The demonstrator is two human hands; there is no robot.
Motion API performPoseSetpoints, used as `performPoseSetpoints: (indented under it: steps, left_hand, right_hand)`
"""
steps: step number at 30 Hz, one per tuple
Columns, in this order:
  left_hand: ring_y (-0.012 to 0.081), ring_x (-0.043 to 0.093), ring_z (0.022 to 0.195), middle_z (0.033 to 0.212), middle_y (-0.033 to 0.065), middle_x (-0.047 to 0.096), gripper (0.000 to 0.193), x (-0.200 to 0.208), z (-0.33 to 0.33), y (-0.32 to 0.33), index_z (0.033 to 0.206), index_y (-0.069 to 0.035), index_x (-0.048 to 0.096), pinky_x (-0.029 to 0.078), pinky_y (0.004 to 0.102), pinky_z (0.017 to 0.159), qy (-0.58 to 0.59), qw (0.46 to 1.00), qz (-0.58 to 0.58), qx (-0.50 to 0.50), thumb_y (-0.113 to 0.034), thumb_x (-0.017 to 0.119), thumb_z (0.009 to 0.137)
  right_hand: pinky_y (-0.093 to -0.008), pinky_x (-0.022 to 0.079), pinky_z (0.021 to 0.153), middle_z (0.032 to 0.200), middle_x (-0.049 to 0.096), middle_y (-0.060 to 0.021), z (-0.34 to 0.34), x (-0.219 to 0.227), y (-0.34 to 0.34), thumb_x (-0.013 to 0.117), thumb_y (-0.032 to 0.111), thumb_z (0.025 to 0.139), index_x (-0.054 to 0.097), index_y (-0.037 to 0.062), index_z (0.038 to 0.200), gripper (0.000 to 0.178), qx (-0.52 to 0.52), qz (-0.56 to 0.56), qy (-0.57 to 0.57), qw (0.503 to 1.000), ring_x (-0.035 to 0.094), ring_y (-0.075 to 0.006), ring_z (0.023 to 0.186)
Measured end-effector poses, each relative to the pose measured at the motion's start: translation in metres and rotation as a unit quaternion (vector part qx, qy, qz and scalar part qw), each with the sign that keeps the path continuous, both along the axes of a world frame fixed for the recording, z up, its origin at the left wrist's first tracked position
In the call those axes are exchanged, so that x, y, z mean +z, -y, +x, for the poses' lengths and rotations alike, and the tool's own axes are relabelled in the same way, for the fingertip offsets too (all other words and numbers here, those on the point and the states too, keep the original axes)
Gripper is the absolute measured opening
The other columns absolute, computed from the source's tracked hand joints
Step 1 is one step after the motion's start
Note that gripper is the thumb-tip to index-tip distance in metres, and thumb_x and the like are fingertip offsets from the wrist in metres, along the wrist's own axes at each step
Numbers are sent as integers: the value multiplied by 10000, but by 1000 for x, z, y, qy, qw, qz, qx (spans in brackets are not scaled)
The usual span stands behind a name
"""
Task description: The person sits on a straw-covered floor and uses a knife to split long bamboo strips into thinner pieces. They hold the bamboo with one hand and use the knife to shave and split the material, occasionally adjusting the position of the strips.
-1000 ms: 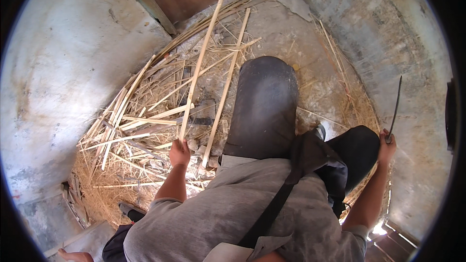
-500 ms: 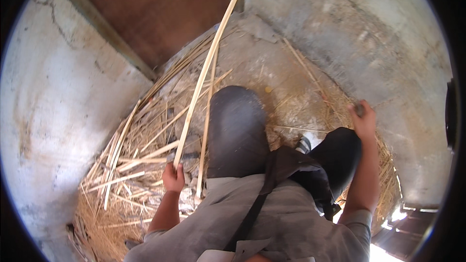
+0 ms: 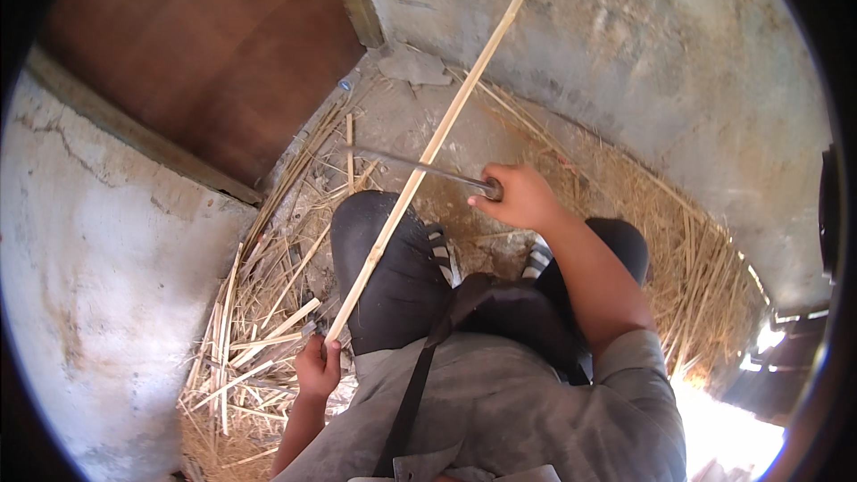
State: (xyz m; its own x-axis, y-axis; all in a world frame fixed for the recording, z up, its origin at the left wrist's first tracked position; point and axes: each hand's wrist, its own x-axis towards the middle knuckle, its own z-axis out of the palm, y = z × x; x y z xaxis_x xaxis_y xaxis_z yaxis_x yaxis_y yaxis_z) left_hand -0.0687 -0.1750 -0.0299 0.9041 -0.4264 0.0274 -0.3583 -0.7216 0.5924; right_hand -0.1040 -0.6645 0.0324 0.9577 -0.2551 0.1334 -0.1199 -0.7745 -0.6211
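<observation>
My left hand is closed around the near end of a long pale strip of split bamboo or wood. From there the strip slants up and to the right, passing over my left knee toward the far wall. In my right hand is the dark handle of a long-bladed knife, gripped in a fist. Its narrow blade, seen nearly edge-on, points left and crosses the strip at about its middle. Whether the blade touches the strip I cannot tell.
Several cut strips and shavings lie heaped on the floor at my left. More straw-like shavings are piled along the wall at right. A brown door panel stands far left, between stained walls. My knees are bent in front of me.
My right hand has swung in from the far right, bringing the knife across the strip. The strip's far end now leans further right, and my view has turned.
</observation>
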Motion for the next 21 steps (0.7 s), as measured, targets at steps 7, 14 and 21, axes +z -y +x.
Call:
performPoseSetpoints:
  steps: [7,14,21]
  left_hand:
    - [382,572,529,601,157,553,234,-4,4,9,976,-5,613,430,441,503,93,993,54,-57,-223,696,957]
    - [400,590,568,640,163,579,270,-2,11,6,972,-15,608,439,466,513,89,992,71,-48,-261,717,950]
    - [413,589,574,693,186,592,272,-11,16,-6,964,-20,604,451,465,517,158,984,62,-59,-265,719,949]
  right_hand:
    - [-494,535,732,846,706,-177,-9,-19,35,742,358,856,684,73,976,314,-17,-82,-25,996,690,-394,839]
    - [-494,551,774,881,717,-184,-8,-28,40,740,363,855,699,73,1039,346,-26,-60,-22,998,691,-418,871]
    - [-456,545,885,1081,727,-223,3,-46,42,764,395,837,693,10,1203,536,-55,-7,-85,995,688,-421,1012]
